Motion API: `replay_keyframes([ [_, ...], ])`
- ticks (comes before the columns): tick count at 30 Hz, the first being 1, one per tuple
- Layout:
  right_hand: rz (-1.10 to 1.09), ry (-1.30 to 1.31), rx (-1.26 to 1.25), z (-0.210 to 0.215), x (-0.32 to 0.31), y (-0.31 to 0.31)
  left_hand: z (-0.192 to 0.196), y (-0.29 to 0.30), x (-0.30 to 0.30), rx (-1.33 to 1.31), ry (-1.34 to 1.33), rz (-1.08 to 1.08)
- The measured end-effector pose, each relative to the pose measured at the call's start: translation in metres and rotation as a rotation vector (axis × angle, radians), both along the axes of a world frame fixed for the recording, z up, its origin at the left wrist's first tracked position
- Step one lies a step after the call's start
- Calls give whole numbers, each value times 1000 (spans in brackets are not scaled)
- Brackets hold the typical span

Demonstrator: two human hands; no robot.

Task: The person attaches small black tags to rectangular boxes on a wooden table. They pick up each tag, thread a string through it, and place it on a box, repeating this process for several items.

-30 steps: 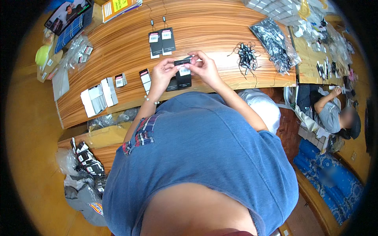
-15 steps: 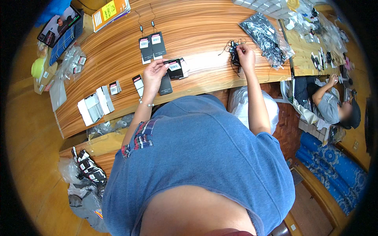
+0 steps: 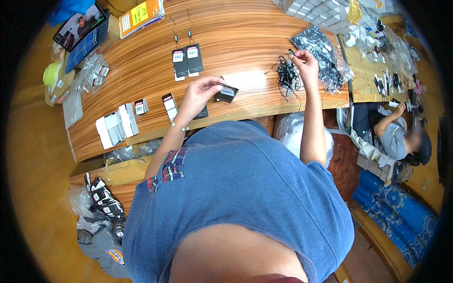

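Note:
My left hand (image 3: pixel 200 96) pinches a black hang tag (image 3: pixel 229 93) with a barcode sticker, tilted above the table's near edge. Part of another dark tag (image 3: pixel 203 113) shows beside that wrist. Farther right, my right hand (image 3: pixel 306 67) grips a black tag string (image 3: pixel 291 52) by its small dark end piece. Just left of it lies a tangled pile of black tag strings (image 3: pixel 287 75). Two black tags (image 3: pixel 180 66) with stickers lie side by side beyond my left hand, their strings stretched toward the far edge.
At the left, a white box of cards (image 3: pixel 113 130) and a small label stack (image 3: pixel 141 106) sit near the edge. A bag of black items (image 3: pixel 314 45) lies at the right, with white boxes (image 3: pixel 314 13) behind. A co-worker (image 3: pixel 391 132) sits at far right.
My right hand has lifted slightly from the string pile with a string end pinched in its fingers. My left hand has shifted right, tilting its tag.

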State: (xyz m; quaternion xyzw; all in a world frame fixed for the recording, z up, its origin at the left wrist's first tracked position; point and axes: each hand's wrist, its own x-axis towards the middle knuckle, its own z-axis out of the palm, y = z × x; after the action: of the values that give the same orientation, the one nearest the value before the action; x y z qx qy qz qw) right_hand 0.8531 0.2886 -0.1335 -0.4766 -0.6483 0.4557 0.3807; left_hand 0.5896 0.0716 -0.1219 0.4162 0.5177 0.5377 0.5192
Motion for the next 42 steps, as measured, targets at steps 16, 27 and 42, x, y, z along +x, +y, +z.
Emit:
replay_keyframes([
  [16, 559, -251, 55, 95, -47, -70, 75, 53, 37, 369, 690, -242],
  [27, 636, -171, -114, 88, -62, -71, 72, 44, 19, 324, 613, -266],
  [42, 636, 1123, -663, 86, -60, -70, 49, 34, 9, 66, 75, -203],
])
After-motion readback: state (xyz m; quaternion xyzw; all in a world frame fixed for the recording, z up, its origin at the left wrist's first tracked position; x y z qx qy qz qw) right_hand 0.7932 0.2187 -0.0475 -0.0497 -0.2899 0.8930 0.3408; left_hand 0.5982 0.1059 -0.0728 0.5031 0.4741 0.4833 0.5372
